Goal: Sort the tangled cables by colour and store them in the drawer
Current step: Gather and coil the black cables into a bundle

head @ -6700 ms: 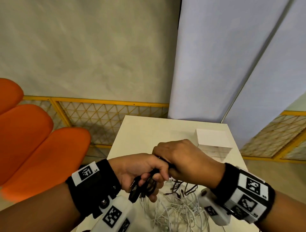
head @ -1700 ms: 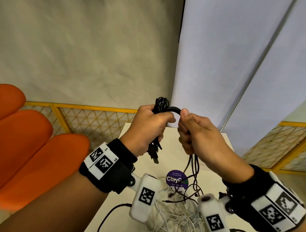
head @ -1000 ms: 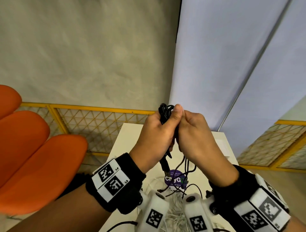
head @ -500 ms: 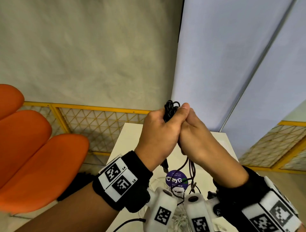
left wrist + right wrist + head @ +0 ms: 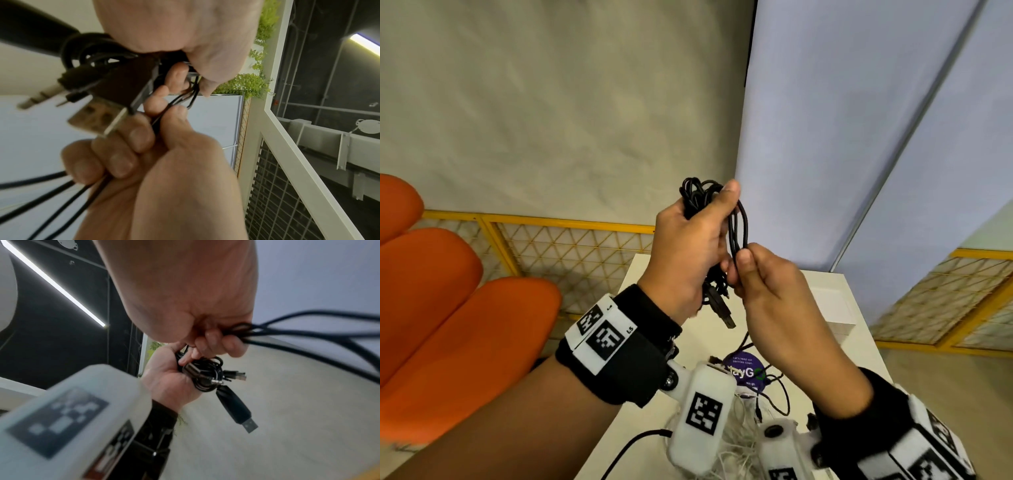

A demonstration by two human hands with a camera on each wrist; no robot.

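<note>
The fingers [image 5: 744, 260] of the right hand [image 5: 774, 294] pinch several black strands, while the left hand [image 5: 688, 253] grips a bundle of black cables [image 5: 700, 197] held above the counter [image 5: 822, 284]. A USB plug [image 5: 726, 317] dangles loose. Strands trailing down into the white cables [image 5: 736, 442] could snag and drag them along. The drawer is not visible. The wrist views are blurred.
</note>
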